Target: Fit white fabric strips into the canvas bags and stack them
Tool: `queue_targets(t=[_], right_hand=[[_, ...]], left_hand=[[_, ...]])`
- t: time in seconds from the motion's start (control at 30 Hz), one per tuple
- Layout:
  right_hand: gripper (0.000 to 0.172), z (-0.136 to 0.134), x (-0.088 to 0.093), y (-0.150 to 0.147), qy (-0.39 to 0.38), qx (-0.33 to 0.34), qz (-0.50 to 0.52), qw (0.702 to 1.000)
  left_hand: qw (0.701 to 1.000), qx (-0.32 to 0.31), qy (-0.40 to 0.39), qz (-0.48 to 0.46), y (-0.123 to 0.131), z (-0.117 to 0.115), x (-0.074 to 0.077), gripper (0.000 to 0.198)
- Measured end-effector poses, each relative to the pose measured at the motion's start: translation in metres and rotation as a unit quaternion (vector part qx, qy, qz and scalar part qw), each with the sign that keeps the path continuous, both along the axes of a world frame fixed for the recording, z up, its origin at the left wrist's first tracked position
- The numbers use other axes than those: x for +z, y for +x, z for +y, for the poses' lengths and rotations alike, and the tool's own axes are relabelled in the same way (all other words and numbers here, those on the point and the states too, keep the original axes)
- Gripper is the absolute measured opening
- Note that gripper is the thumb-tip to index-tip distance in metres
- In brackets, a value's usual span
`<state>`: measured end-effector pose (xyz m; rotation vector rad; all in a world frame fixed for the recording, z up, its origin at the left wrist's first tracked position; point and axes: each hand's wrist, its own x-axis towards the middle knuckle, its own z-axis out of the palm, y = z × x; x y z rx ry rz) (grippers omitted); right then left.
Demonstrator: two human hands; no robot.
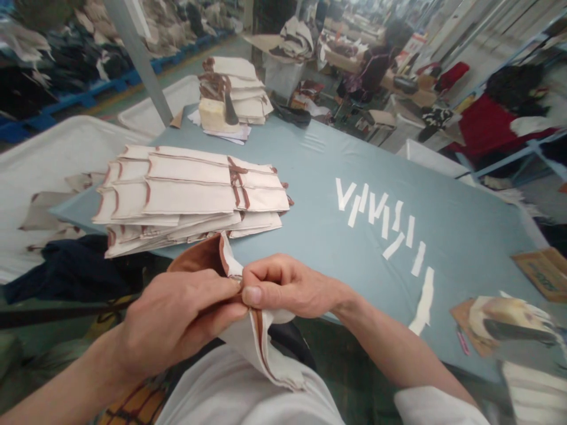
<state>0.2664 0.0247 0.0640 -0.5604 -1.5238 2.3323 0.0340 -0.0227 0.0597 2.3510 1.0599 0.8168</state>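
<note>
My left hand [177,316] and my right hand [283,286] meet at the near edge of the blue table [443,236]. Both are closed, pinching a cream fabric piece with brown trim [257,339] between thumbs and fingers. The piece folds up behind my left hand, where its brown side shows, and hangs down over my lap. Just beyond my hands lies a fanned stack of the same cream pieces with brown edging [190,198].
Several white tape strips [390,224] are stuck in a row on the table to the right. A second fabric stack [234,88] stands at the far edge. White bins [44,159] sit to the left. Cardboard and papers [509,319] lie at right. A person [376,59] sits farther back.
</note>
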Motion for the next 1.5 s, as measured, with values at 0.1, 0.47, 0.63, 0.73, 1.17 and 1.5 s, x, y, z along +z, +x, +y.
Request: queue_targets(t=[0.1,0.47,0.63,0.73,1.17,1.5], right_hand=[[0.055,0.0,0.005,0.005,0.059,-0.014,0.003,0.998],[0.06,-0.007,-0.012,-0.002,0.119,-0.104,-0.019,0.987],[0.05,0.005,-0.005,0.013,0.246,-0.037,-0.067,0.966],[0.035,0.008,0.001,0.023,0.373,-0.024,-0.076,0.924],[0.031,0.002,0.009,0.023,0.57,-0.025,-0.147,0.808],[0.029,0.001,0.005,0.023,0.569,-0.052,-0.151,0.807]], left_hand=[[0.999,-0.014,-0.011,-0.036,0.001,0.005,0.0,0.038],[0.996,-0.059,0.055,-0.048,0.011,0.018,-0.007,0.049],[0.996,-0.051,0.044,-0.055,0.002,0.013,-0.013,0.045],[0.994,-0.063,0.035,-0.076,-0.002,0.011,-0.018,0.039],[0.994,-0.065,-0.071,-0.054,0.012,0.009,0.002,0.031],[0.99,-0.03,-0.103,-0.087,0.024,0.002,-0.007,0.036]])
